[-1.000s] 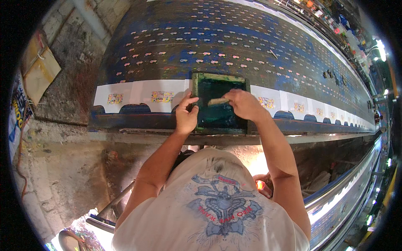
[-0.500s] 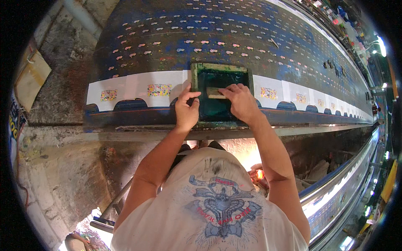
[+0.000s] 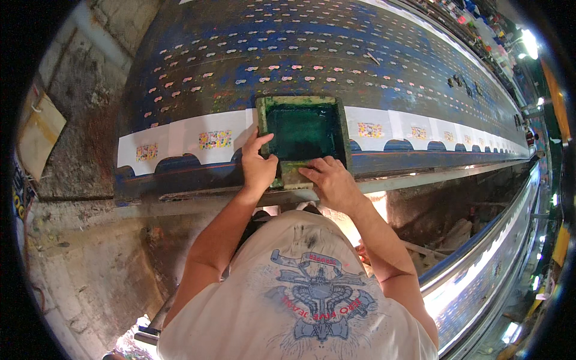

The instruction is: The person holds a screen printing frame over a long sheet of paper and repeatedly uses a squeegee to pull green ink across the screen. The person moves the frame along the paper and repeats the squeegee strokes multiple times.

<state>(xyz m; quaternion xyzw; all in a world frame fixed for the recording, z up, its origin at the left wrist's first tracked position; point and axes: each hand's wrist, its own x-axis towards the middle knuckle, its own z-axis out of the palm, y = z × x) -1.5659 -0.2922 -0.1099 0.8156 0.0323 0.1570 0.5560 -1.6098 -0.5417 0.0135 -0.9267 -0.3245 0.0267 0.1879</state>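
A wooden-rimmed printing screen (image 3: 300, 100), its mesh (image 3: 303, 132) coated with dark green ink, lies over the row of white cut pieces (image 3: 177, 137). My left hand (image 3: 259, 168) grips the screen's left rim, thumb toward the inside near corner. In my right hand (image 3: 333, 185) is a small squeegee (image 3: 293, 174), pinched at its right end and resting at the screen's near edge. Colourful printed patches (image 3: 215, 139) show on the white pieces to both sides. Whatever lies beneath the screen is hidden.
The long dark table (image 3: 198, 99) stretches far to the right, dotted with rows of small printed shapes (image 3: 309, 78). A ledge (image 3: 384, 171) runs along its near side. Another long table (image 3: 480, 270) stands at the lower right. A stained wall (image 3: 90, 252) is on the left.
The squeegee has moved from the middle of the mesh down to the screen's near edge, drawn toward me by my right hand. My left hand still holds the rim. The view has shifted slightly.
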